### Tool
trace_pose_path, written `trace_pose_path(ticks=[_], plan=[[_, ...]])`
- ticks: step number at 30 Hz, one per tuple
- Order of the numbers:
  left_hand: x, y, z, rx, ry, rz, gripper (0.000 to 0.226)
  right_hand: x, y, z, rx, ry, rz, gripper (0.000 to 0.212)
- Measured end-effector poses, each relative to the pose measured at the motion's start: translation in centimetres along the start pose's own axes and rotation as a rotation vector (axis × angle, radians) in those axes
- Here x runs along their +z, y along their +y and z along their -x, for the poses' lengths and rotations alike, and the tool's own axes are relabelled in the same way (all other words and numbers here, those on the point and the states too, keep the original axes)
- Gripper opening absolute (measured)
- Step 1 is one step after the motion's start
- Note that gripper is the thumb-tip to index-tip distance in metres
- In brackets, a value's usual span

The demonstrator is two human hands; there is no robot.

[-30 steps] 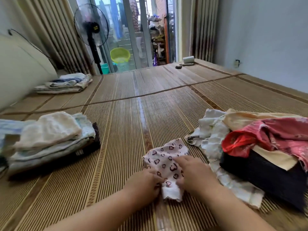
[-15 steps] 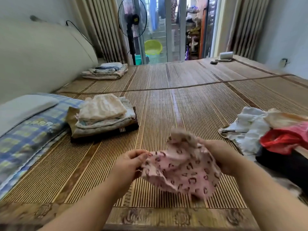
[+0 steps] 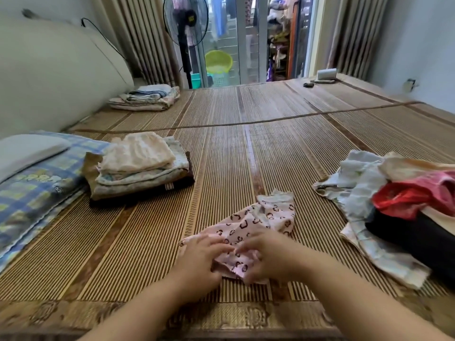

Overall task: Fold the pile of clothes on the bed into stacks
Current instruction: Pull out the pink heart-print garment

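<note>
While pink heart-print garment (image 3: pixel 261 220) lies flat on bamboo mat (image 3: pixel 152 242) before you, your left hand (image 3: pixel 199 257) and right hand (image 3: pixel 266 254) pinch its near edge; folded stack (image 3: pixel 138 166) left, unfolded pile (image 3: pixel 398 203) right.

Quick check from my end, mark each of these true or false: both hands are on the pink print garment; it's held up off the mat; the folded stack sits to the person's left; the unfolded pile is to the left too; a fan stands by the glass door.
1. Both hands, left hand and right hand, are on the pink print garment. True.
2. It is held up off the mat. False: it lies on the mat.
3. The folded stack sits to the left. True.
4. The unfolded pile is to the left. False: it is on the right.
5. A fan stands by the glass door. True.
</note>
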State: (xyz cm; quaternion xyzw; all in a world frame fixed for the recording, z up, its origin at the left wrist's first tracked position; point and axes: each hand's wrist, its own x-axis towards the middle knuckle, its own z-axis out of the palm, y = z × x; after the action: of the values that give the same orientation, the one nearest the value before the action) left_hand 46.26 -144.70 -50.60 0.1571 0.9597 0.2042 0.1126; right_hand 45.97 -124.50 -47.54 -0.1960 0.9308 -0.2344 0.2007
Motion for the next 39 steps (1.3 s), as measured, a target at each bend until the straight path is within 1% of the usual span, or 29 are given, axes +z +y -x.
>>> trace_pose_path(ticks=[1, 2, 4, 6, 9, 10, 12, 13, 14, 16, 17, 18, 19, 21, 22, 24, 27, 28, 29, 31, 33, 35, 37, 39], plan=[[0.0, 0.1, 0.1, -0.028, -0.076, -0.062, 0.063, 0.7, -0.1, -0.1, 0.017, -0.058, 0.146, 0.058], [0.0, 0.0, 0.2, -0.056, -0.116, -0.102, 0.062, 1.3, 0.2, -0.3, 0.036, -0.055, 0.265, 0.054], [-0.2, -0.3, 0.3, -0.053, -0.048, -0.171, 0.042, 1.4, 0.7, -0.4, 0.034, 0.074, 0.392, 0.028], [-0.6, -1.2, 0.3, -0.050, 0.050, -0.273, 0.026, 0.9, 1.2, 0.0, 0.033, 0.175, 0.418, 0.021], [-1.4, -3.0, 0.8, -0.009, 0.090, -0.352, 0.016, 0.1, 1.0, 0.5, -0.010, 0.294, 0.267, 0.020], [-1.9, -3.3, 1.0, 0.003, 0.100, -0.329, 0.013, 0.0, 0.8, 0.7, -0.017, 0.331, 0.191, 0.020], [-3.1, -3.4, 1.5, -0.017, 0.119, -0.172, 0.014, -0.3, 0.2, 1.3, -0.045, 0.354, 0.062, 0.015], [-4.1, -3.2, 1.7, -0.040, 0.133, -0.066, 0.016, -0.7, -0.2, 1.7, -0.052, 0.330, 0.042, 0.010], [-5.1, -2.8, 1.9, -0.051, 0.146, 0.041, 0.019, -1.1, -0.6, 2.2, -0.056, 0.295, 0.059, 0.012], [-7.4, -1.6, 2.4, -0.033, 0.165, 0.197, 0.023, -1.8, -1.6, 3.3, -0.034, 0.249, 0.172, 0.044], [-8.6, -1.1, 2.8, -0.022, 0.174, 0.237, 0.025, -2.3, -2.1, 3.8, -0.023, 0.259, 0.222, 0.051], [-9.8, -0.6, 3.1, -0.011, 0.176, 0.257, 0.024, -2.7, -2.5, 4.2, -0.027, 0.289, 0.234, 0.048], [-10.9, -0.1, 3.4, 0.004, 0.172, 0.274, 0.022, -3.1, -2.8, 4.6, -0.046, 0.333, 0.200, 0.039], [-12.9, 0.4, 4.2, 0.027, 0.165, 0.287, 0.014, -3.7, -3.1, 5.4, -0.100, 0.426, 0.066, 0.016], [-13.9, 0.8, 4.7, 0.037, 0.159, 0.274, 0.011, -4.2, -3.2, 5.9, -0.113, 0.468, -0.024, 0.011], [-15.9, 1.5, 5.5, 0.067, 0.131, 0.268, 0.009, -5.4, -3.7, 7.0, -0.131, 0.551, -0.191, 0.018], [-19.3, 3.0, 6.6, 0.098, 0.154, 0.304, 0.017, -8.6, -5.8, 8.3, -0.155, 0.644, -0.204, 0.039], [-20.4, 3.3, 6.8, 0.101, 0.197, 0.319, 0.020, -10.1, -6.8, 8.5, -0.156, 0.655, -0.182, 0.035], [-21.6, 3.5, 6.8, 0.109, 0.249, 0.344, 0.022, -11.7, -7.7, 8.9, -0.164, 0.676, -0.172, 0.027], [-23.6, 3.8, 6.7, 0.151, 0.356, 0.458, 0.027, -14.9, -9.7, 9.5, -0.193, 0.744, -0.195, 0.014], [-25.3, 4.4, 6.7, 0.200, 0.425, 0.658, 0.029, -17.7, -11.7, 10.0, -0.237, 0.806, -0.261, 0.013], [-26.6, 5.5, 7.0, 0.271, 0.453, 0.759, 0.031, -19.8, -13.4, 10.2, -0.259, 0.855, -0.284, 0.014], [-27.7, 6.2, 7.3, 0.342, 0.471, 0.674, 0.029, -21.2, -14.9, 10.2, -0.245, 0.883, -0.275, 0.014], [-28.5, 6.4, 7.7, 0.357, 0.479, 0.530, 0.028, -22.2, -15.9, 10.4, -0.225, 0.871, -0.278, 0.015]])
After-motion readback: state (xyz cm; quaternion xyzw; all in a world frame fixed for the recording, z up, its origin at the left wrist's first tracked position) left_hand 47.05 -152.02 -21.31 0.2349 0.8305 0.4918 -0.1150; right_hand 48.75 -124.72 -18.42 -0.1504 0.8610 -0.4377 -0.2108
